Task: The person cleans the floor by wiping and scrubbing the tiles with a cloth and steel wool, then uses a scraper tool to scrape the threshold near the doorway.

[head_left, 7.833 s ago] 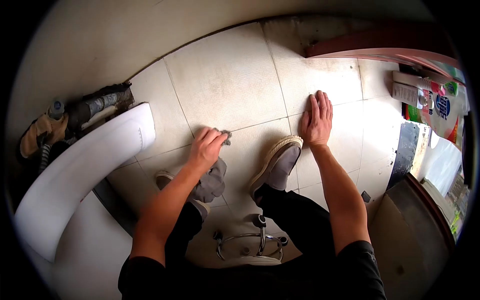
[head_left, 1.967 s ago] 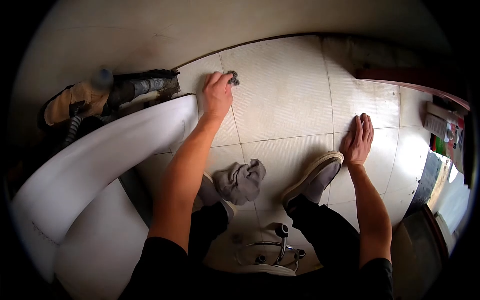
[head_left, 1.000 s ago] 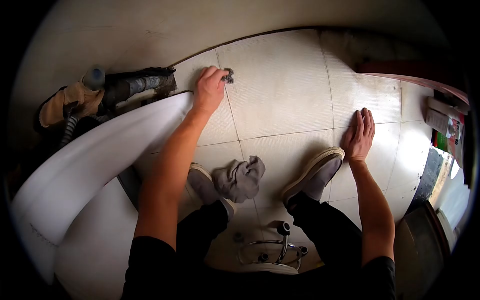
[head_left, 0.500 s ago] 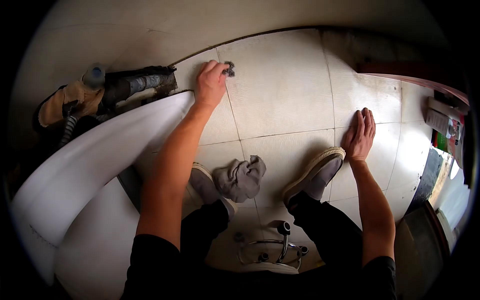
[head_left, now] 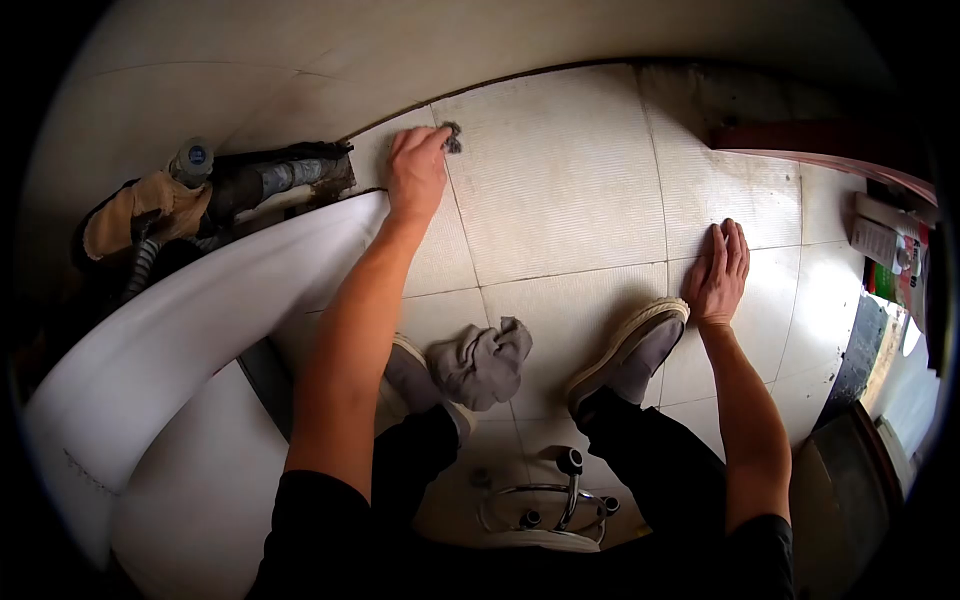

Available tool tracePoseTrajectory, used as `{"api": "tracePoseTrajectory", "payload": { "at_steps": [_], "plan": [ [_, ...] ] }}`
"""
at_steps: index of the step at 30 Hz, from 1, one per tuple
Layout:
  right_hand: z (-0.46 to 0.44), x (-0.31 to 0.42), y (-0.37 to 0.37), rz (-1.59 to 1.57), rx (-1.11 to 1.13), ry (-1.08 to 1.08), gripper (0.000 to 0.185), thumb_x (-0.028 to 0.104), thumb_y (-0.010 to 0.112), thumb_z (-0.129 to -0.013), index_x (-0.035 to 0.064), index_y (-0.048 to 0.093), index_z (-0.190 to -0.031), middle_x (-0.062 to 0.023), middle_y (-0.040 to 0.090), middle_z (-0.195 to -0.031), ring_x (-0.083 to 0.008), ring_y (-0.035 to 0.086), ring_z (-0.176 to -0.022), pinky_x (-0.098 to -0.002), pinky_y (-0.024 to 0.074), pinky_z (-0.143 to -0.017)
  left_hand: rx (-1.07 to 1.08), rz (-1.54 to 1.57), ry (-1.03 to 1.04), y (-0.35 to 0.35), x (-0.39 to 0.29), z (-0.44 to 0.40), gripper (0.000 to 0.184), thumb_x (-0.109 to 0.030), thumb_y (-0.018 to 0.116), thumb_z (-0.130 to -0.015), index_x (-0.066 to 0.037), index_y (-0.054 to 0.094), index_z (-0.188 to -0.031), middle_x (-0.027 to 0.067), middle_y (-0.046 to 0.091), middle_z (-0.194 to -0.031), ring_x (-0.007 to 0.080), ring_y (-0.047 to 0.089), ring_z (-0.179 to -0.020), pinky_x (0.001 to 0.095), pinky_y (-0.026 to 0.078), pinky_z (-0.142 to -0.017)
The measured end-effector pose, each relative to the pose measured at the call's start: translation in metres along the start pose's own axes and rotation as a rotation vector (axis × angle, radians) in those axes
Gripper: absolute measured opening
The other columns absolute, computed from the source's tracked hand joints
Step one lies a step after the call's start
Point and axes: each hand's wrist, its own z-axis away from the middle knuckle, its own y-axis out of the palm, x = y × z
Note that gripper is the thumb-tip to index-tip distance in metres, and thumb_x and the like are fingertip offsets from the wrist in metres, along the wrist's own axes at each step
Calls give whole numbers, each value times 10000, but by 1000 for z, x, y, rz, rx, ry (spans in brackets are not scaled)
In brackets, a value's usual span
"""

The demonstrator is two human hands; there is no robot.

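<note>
Wad of grey scouring fibre [head_left: 452, 138], pinched by the left hand's fingertips [head_left: 442, 134] near the wall [head_left: 300, 65], presumably for control; right hand [head_left: 719, 282], fingers slightly parted, rests on floor tiles [head_left: 560, 190], seemingly bracing the lean; crumpled cloth [head_left: 482, 363] lies between shoes [head_left: 645, 352].

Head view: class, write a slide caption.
Left hand holds a grey scourer at the floor tiles; right hand rests on them.

One left hand [head_left: 415, 175] and one right hand [head_left: 718, 280] show, with two arms [head_left: 350, 330] and two shoes [head_left: 632, 357]. There is one scouring pad [head_left: 452, 138], one cloth [head_left: 482, 365], one ribbed hose [head_left: 140, 268] and one metal base [head_left: 571, 495] with at least three wheels [head_left: 570, 461].
</note>
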Motion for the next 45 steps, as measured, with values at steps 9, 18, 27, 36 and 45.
{"api": "tracePoseTrajectory", "payload": {
  "at_steps": [9, 18, 27, 36, 45],
  "plan": [
    [-1, 0, -2, -15, -15, 5, 585, 104, 581, -926, 75, 542, -1510, -179, 487, -1600, -394, 420, -1507, -529, 320, -1257, 97, -131, -75, -8, -10, 15, 306, -53, 741, -876, -34, 751, -1181, 101, 700, -1110, 342, 636, -1061, 437, 540, -981],
    [-1, 4, -5, -20, -25, 28, 571, 91, 582, -920, 60, 553, -1489, -175, 503, -1585, -391, 433, -1500, -531, 328, -1251, 139, -210, -94, -4, -16, 3, 367, -103, 740, -922, -29, 714, -1281, 105, 661, -1189, 341, 611, -1117, 445, 517, -1019],
    [2, -1, 0, -8, -28, -7, 565, 108, 539, -962, 57, 524, -1525, -174, 473, -1616, -383, 398, -1526, -508, 300, -1271, 130, -293, -119, 1, -4, -25, 324, -64, 686, -947, -46, 754, -1264, 82, 662, -1166, 320, 598, -1119, 434, 505, -998],
    [0, -3, 3, -18, -20, -5, 565, 101, 540, -963, 64, 523, -1527, -166, 465, -1624, -379, 396, -1528, -505, 295, -1276, 136, -317, -33, 3, -4, -5, 316, -51, 701, -911, -53, 764, -1221, 73, 665, -1145, 306, 608, -1100, 438, 513, -978],
    [-1, 0, 0, -9, -3, 19, 591, 99, 556, -955, 74, 509, -1543, -159, 460, -1629, -373, 383, -1534, -496, 294, -1276, 193, -286, -154, -3, -20, 10, 358, -64, 715, -904, -74, 758, -1259, 78, 657, -1137, 320, 606, -1105, 439, 516, -991]
  ]
}}
